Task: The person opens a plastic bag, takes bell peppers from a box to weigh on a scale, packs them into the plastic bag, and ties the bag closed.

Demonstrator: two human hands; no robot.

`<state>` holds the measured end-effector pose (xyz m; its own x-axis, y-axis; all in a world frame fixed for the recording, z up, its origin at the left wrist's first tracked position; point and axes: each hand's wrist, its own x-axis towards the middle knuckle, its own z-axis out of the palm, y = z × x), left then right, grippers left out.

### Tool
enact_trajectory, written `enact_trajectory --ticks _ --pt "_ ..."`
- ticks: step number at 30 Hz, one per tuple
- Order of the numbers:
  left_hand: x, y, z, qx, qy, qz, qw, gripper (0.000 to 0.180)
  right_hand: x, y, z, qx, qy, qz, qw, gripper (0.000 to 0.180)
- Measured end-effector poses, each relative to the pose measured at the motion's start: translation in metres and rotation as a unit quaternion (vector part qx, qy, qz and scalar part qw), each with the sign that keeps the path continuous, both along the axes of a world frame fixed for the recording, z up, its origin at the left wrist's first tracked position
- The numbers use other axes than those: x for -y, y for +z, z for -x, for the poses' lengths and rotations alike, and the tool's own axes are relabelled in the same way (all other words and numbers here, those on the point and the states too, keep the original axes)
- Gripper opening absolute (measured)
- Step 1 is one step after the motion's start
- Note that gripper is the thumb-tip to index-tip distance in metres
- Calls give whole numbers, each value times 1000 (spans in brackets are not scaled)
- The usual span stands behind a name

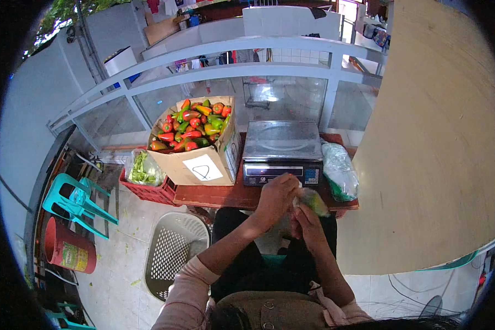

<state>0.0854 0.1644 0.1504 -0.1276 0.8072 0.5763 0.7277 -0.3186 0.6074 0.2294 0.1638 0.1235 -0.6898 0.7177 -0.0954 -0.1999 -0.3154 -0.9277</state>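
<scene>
Both hands are together over my lap, just in front of the digital scale. My left hand is closed, its fingers pinching the gathered end of a small clear plastic bag. Close beside it, my right hand is closed around the same end. The bag's full part sticks out to the right, with green and yellowish contents that look like peppers. Behind the hands, the scale's metal plate bears nothing. A cardboard box full of red, orange and green peppers stands left of the scale.
Scale and box rest on a reddish wooden bench. A bundle of plastic bags lies right of the scale. At left are a red crate with bagged greens, a white basket, a turquoise stool and a red bucket. A tan board fills the right.
</scene>
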Motion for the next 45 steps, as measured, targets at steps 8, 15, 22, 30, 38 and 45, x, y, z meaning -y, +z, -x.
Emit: enact_trajectory --ticks 8,15,22,30,38,45 --pt "42 31 -11 -67 -198 7 978 12 -26 48 -55 235 -81 -523 816 8" --pt "58 90 -33 -149 -270 -74 948 19 -41 72 -61 -98 48 -327 939 19" --pt "22 77 -40 44 -242 -14 969 19 -1 -1 -22 -354 -112 70 926 48" --pt "-1 11 -3 12 -35 1 999 12 1 -28 19 -378 103 226 892 20" --pt "42 33 -8 -92 -156 -17 983 14 -32 42 -39 141 -111 -554 813 13" --pt "55 75 -35 -6 -219 -31 975 15 -58 45 -64 -114 116 -336 928 17"
